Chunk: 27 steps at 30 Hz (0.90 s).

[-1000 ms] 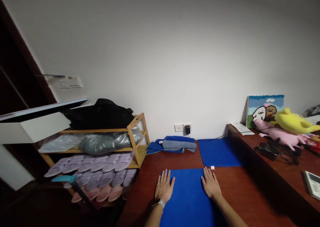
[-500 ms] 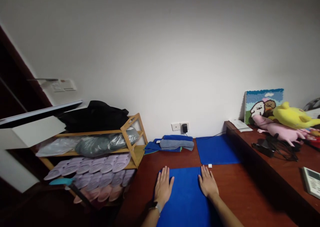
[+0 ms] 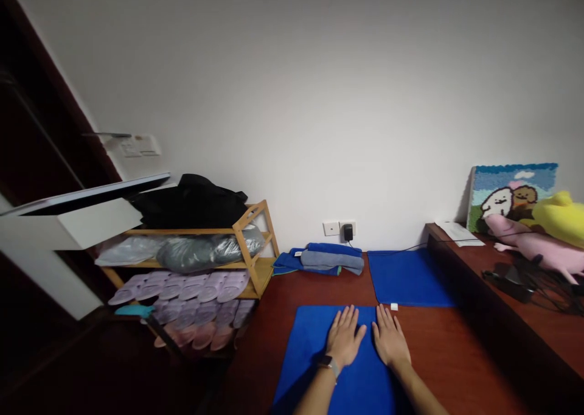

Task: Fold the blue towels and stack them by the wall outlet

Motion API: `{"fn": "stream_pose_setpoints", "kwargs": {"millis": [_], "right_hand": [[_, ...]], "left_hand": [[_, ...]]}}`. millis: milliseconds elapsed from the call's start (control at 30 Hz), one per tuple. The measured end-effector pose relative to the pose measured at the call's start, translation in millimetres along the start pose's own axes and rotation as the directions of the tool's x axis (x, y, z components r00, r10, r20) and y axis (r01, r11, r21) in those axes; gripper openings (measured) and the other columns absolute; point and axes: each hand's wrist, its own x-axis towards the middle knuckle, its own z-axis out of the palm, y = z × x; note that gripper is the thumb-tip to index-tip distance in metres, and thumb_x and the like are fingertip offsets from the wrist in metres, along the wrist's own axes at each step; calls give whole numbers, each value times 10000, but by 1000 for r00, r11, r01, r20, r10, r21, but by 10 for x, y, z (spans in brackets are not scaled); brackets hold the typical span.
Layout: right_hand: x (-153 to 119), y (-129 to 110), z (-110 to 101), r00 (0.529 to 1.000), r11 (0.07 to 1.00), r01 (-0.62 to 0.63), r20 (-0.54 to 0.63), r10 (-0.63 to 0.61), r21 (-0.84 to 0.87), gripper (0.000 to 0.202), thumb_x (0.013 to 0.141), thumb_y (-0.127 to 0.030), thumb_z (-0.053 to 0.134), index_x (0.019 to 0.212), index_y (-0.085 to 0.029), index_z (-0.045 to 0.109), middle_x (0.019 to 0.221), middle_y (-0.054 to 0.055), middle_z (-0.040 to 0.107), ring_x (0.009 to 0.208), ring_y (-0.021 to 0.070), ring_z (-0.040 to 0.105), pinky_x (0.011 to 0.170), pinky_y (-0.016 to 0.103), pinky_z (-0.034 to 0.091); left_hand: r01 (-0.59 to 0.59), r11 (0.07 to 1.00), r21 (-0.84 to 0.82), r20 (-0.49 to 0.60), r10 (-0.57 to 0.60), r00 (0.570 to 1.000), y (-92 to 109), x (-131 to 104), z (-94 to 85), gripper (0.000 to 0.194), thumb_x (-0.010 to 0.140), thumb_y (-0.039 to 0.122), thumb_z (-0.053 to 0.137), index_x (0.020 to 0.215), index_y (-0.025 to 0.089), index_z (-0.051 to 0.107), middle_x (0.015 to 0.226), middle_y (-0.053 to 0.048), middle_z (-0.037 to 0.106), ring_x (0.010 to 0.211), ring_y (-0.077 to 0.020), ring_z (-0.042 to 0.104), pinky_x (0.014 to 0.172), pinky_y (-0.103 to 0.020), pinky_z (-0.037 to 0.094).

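Observation:
A blue towel (image 3: 310, 336) lies spread flat on the reddish-brown desk (image 3: 438, 348) in front of me. My left hand (image 3: 344, 339) rests palm down on its far middle part, fingers stretched out, with a watch on the wrist. At the towel's far right corner lies my right hand (image 3: 391, 339), flat with the fingers extended. Just beyond it, a second blue towel (image 3: 410, 278) is laid out flat, a small white tag at its near edge. Behind to the left are several folded or rolled blue and grey-blue towels (image 3: 331, 260) against the wall.
A wooden rack (image 3: 253, 275) with lilac slippers (image 3: 232, 286), wrapped bundles and a black bag (image 3: 196, 202) stands at left. To the right, a raised ledge carries a pink plush toy (image 3: 533, 241), a yellow one (image 3: 561, 217), cables and a picture (image 3: 513, 190). A plug (image 3: 348, 232) trails a cord.
My left hand has slid right from the towel's left edge towards my right hand, which stays at the right corner. The view has turned slightly left.

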Motion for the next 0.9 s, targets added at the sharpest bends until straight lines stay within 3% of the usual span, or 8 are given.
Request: {"fn": "stream_pose_setpoints", "kwargs": {"millis": [167,233,300,433,600,767,900], "right_hand": [[-19,-22,-28,1000,1000,-12,5,12,25,715,1009,-494,84,1622,-130,134,1703,10,134,1576,170,91,1288,394,61],[-28,-21,-20,1000,1000,-21,8,20,10,713,1008,-488,87,1622,-130,132,1703,7,133,1575,168,91,1289,393,58],[-35,-22,-14,1000,1000,-25,7,25,9,712,1009,-488,92,1623,-131,134,1702,9,136,1575,169,95,1289,395,60],[-35,-44,-57,1000,1000,-18,9,18,6,711,1011,-484,96,1623,-123,141,1703,22,147,1574,172,98,1287,391,70],[-75,-81,-158,998,999,-36,59,35,15,704,1014,-467,104,1625,-120,138,1707,28,128,1575,190,89,1285,401,86],[-369,-67,-73,998,997,-48,-47,51,55,707,1011,-491,53,1632,-160,117,1708,-15,96,1577,187,46,1289,425,91],[-606,-76,-4,1000,999,-14,-8,15,52,720,1009,-521,98,1627,-156,161,1700,-10,148,1575,191,87,1293,418,96]], "left_hand": [[237,964,123,8,-239,971,-962,-369,-432,741,1039,621,109,1620,184,253,1680,-64,259,1561,-237,205,1280,-468,195],[287,948,139,-15,-288,957,-1242,-486,-498,750,1036,629,116,1620,179,254,1680,-64,263,1559,-234,211,1277,-459,205],[301,943,142,-51,-297,953,-1400,-556,-484,738,1038,624,123,1623,189,243,1680,-60,264,1557,-230,219,1274,-461,215],[300,944,139,-104,-288,952,-1431,-580,-408,727,1044,610,120,1619,185,252,1674,-64,285,1553,-220,238,1276,-460,207],[295,945,140,-105,-283,953,-1380,-576,-444,710,1046,599,144,1616,194,269,1669,-59,303,1552,-222,241,1275,-461,209],[301,944,133,-108,-288,951,-1407,-559,-426,730,1041,615,131,1615,186,270,1672,-63,292,1552,-221,243,1277,-463,199],[298,945,138,-100,-286,953,-1413,-543,-434,707,1046,592,157,1609,186,288,1671,-60,290,1552,-221,239,1276,-466,194]]}}
